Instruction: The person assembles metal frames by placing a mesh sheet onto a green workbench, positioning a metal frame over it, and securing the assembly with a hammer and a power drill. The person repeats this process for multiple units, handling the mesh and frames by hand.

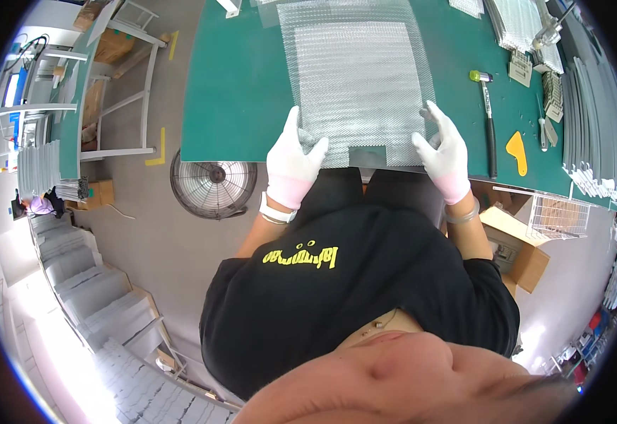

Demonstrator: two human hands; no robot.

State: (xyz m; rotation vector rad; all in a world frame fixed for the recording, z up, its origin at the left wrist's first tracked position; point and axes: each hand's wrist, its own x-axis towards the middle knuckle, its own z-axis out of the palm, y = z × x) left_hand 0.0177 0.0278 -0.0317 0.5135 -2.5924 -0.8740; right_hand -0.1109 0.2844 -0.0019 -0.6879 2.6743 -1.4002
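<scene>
The green desk point(234, 116) carries the wire mesh sheet point(358, 85) at the middle of its near edge. The sheet's long axis runs away from the person, its far end leaning slightly left. The mesh is silvery and finely perforated, roughly rectangular, with a paler, denser rectangle inside its outline and a rectangular notch in the near edge.

The left hand point(294, 157) and right hand point(442, 154), both in white gloves, flank the near corners. In each grip, thumb and forefinger are spread; whether the other fingers pinch the mesh cannot be told.

The hammer point(489, 124) lies right of the sheet, handle toward the near edge. Beyond it lie a flat yellow scraper point(517, 152) and a slim screwdriver point(543, 132). Bare desk surface extends left of the sheet to the side edge; a narrower strip separates sheet and hammer.
</scene>
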